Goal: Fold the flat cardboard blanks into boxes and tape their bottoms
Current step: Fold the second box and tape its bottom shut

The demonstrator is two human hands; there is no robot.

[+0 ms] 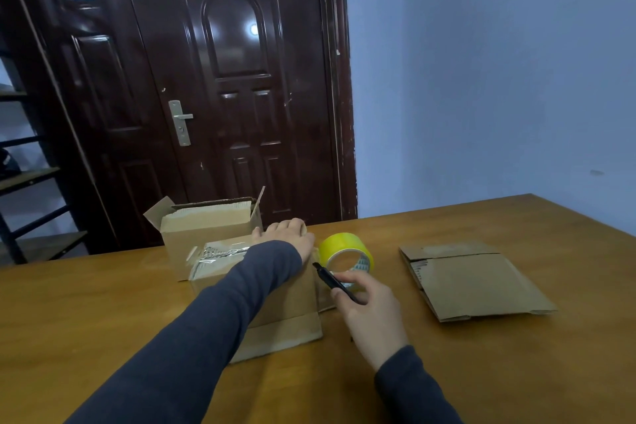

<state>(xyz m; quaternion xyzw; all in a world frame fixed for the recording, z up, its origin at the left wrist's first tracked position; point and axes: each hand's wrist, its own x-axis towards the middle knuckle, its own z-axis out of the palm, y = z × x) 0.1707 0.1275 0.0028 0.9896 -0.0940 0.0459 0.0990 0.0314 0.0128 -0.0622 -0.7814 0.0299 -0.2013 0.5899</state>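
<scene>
Brown cardboard box [275, 299], bottom up w/ clear tape across its seam, sits near table centre, approx 7 o'clock of the yellow tape roll [346, 251]. Left hand [292, 234] lies flat and open on its far end, probably pinning flaps so the box can't slide. Right hand [370, 306] is clenched round a black cutter-like tool [335, 282], tip aimed at the roll, prob. to cut tape. Open finished box [206, 227] at 11 o'clock; flat cardboard blanks [478, 282] wait at 3 o'clock on the wooden table [516, 372].

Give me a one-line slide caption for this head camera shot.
Left hand steadies taped box; right hand holds black cutter beside yellow tape.
</scene>
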